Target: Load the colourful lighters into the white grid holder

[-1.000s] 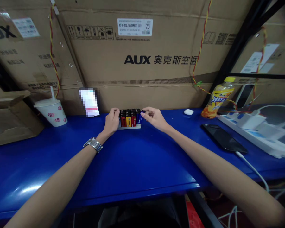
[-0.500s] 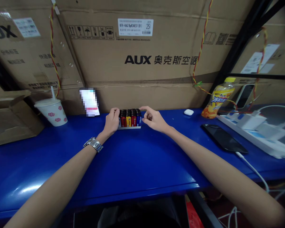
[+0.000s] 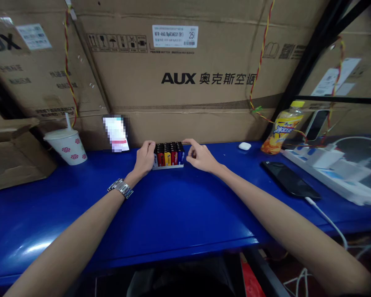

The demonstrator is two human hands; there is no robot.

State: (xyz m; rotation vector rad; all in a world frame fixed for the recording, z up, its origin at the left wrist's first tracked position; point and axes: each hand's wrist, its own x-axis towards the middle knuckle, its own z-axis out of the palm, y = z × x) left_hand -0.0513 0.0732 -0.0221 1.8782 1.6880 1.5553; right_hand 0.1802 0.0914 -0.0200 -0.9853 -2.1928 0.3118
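My left grip (image 3: 146, 157) curls against the lighter tray (image 3: 168, 166) on the counter (image 3: 185, 202), hold unclear; my right grip (image 3: 200, 157) spreads just beside it. One knock could spill the lighters (image 3: 168, 154).

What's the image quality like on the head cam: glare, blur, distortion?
Head view: wide-angle distortion slants the edges of the cardboard box toward the corners; a glare streak lies on the blue table at lower left; the area under the table falls dark; the lighters look sharp, without obvious motion blur; a pixelated patch hides whatever stands behind the table's back edge.
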